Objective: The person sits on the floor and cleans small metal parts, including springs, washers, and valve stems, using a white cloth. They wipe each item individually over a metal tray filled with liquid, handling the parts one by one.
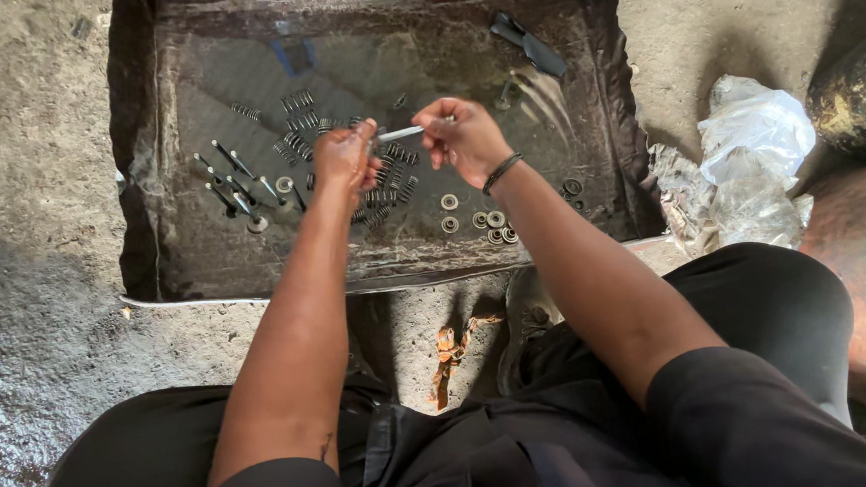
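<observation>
Nearest: black-clad knees and lap at bottom of view, both bare forearms reaching away over concrete floor (46, 297). Rusty scrap (452, 351) on floor between the legs, just short of tray.

Next out: shallow dark tray (139, 191), oily, near rim bright. Washers and retainers (492, 220) clustered near-right on tray bottom; row of loose valves (234, 185) at left, stems slanting; coil springs (295, 112) scattered mid to far-left.

Above tray centre: left hand (346, 159) closed, fingers curled round one end of valve stem (401, 133). Right hand (462, 136), dark band at wrist, pinched shut on other end. Stem bridges gap between the hands, clear of tray bottom.

Key relation: long axis of stem runs left–right, nearly level, right end slightly farther and higher. Only bare mid-section visible; both ends hidden in fingers, so which end carries the valve head cannot be told. Both hands equally close, one per end; neither free.

Far: black tool (531, 45) lying at far-right of tray. Crumpled clear plastic (748, 154) on floor right of tray; dark rounded vessel (859, 87) at right edge.
</observation>
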